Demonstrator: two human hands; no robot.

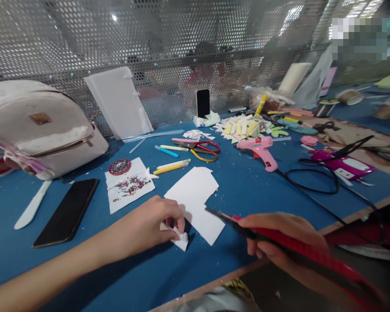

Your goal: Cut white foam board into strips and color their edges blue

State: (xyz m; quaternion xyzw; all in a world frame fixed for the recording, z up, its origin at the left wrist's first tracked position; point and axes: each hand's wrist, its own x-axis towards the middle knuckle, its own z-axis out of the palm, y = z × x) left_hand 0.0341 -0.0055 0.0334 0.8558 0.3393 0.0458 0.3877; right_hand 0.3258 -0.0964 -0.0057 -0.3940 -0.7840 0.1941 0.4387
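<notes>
My left hand (159, 221) pinches a small folded white paper piece (181, 241) just above the blue table (143, 264). Wrapped round a red and black utility knife (279, 240) is my right hand (286, 234), and the blade points left at the edge of a larger cut white sheet (195, 190). That sheet lies flat between and beyond my hands. A white square (130, 186) with loose colourful bits and a round red-rimmed piece (119, 167) lies behind my left hand.
A black phone (66, 212) and white plastic knife (34, 206) lie left, before a backpack (42, 125). Markers (172, 167), scissors (204, 149) and paper scraps (243, 126) are further back. A pink glue gun (260, 151) trails its cable at right.
</notes>
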